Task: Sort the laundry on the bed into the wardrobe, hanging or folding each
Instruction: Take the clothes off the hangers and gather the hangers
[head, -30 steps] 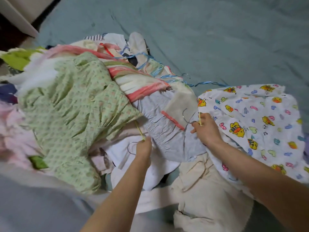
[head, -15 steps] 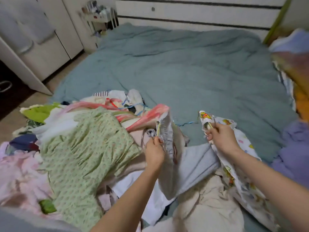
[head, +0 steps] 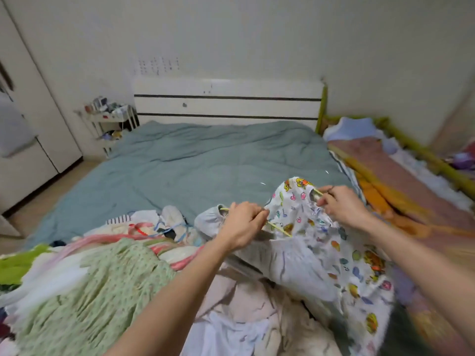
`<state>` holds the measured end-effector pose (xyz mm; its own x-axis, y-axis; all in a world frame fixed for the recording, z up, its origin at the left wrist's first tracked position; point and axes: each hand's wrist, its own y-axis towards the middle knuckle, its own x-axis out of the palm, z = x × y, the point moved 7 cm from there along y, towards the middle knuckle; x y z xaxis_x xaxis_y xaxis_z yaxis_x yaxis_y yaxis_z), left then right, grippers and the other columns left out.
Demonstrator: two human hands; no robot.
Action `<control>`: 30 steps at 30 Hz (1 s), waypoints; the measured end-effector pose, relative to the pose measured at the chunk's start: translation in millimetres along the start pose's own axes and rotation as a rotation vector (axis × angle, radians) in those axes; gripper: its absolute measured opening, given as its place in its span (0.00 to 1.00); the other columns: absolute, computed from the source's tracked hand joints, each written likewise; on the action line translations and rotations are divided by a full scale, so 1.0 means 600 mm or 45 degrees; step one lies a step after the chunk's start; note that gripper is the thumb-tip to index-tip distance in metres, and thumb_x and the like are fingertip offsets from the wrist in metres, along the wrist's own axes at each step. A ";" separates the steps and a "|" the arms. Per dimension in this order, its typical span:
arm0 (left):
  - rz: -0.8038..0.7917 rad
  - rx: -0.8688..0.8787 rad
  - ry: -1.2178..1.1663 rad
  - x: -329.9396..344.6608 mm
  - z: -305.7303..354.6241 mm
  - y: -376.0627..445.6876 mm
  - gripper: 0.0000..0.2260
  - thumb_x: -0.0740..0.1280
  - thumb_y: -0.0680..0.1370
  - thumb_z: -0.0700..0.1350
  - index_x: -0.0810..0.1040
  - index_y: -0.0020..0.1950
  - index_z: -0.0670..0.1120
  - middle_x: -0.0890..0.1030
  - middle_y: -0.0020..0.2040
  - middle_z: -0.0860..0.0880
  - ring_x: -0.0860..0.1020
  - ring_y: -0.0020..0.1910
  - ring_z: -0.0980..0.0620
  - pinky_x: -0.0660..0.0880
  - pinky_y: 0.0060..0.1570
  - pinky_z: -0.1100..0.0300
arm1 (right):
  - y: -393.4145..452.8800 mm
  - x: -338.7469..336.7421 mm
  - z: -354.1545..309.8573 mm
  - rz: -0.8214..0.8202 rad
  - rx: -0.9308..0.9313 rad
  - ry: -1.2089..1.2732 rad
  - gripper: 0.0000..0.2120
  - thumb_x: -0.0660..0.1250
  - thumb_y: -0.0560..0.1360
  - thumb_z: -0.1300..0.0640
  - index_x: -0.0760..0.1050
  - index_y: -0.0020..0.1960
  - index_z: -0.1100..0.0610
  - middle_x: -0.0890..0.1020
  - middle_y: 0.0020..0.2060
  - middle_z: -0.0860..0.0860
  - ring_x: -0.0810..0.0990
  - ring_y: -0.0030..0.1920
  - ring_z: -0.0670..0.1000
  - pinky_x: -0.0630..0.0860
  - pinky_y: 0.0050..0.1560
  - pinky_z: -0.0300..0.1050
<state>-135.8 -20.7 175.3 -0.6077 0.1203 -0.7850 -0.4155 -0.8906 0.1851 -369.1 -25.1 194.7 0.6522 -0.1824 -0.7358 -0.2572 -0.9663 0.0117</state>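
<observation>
Laundry [head: 108, 278] lies heaped across the near end of the bed [head: 205, 160], from your 9 o'clock round to 5 o'clock, on a smooth grey-green duvet that runs bare toward 12 o'clock. A white headboard [head: 228, 101] with two dark stripes stands against a plain pale wall. At 10 o'clock a white wardrobe [head: 38, 124] lines the left side of the room, and between it and the headboard sits a small white shelf unit [head: 110, 116] crowded with small items too blurred to name. At 2 o'clock a second, lower bed [head: 401, 176] with a yellow-green frame lies just beside the main one, covered in pinkish and orange bedding.

Your left hand [head: 244, 224] curls round a pale yellow hanger [head: 279, 231] carrying a light grey garment [head: 290, 268]. Your right hand [head: 341, 206], at 1 o'clock, pinches another thin yellow hanger [head: 318, 192] at the neck of a white cartoon-print garment [head: 334, 242], lifted above the pile and draping down toward 4 o'clock. The two garments overlap between your hands.

In the heap, a green dotted dress [head: 102, 286] is nearest at 8 o'clock, with pink-striped cloth [head: 144, 237], tangled blue hangers [head: 174, 227] and a cream piece [head: 257, 304] around it.
</observation>
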 end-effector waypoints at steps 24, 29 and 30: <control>0.284 0.511 0.002 0.039 0.061 0.048 0.10 0.65 0.78 0.39 0.81 0.56 0.46 0.81 0.55 0.51 0.79 0.53 0.50 0.76 0.51 0.56 | -0.077 0.077 -0.013 -0.711 0.138 1.105 0.10 0.54 0.79 0.71 0.73 0.44 0.67 0.74 0.31 0.58 0.69 0.21 0.46 0.63 0.19 0.33; 0.431 0.507 -0.134 0.007 0.086 0.057 0.06 0.70 0.73 0.43 0.86 0.47 0.45 0.86 0.44 0.50 0.84 0.43 0.52 0.79 0.42 0.54 | -0.077 0.050 -0.020 -0.643 0.161 1.268 0.10 0.55 0.80 0.71 0.73 0.51 0.63 0.79 0.36 0.60 0.75 0.25 0.47 0.71 0.23 0.34; 0.427 0.531 -0.130 0.010 0.095 0.057 0.06 0.71 0.73 0.43 0.86 0.46 0.45 0.86 0.44 0.50 0.83 0.42 0.52 0.78 0.41 0.54 | -0.075 0.044 -0.017 -0.627 0.178 1.268 0.11 0.54 0.80 0.71 0.74 0.54 0.64 0.79 0.36 0.61 0.75 0.25 0.47 0.71 0.22 0.34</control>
<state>-192.3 -25.5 211.0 -0.8073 -0.0798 -0.5848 -0.4081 -0.6404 0.6507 -333.0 11.8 181.6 0.9686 0.0900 0.2316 0.1494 -0.9557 -0.2536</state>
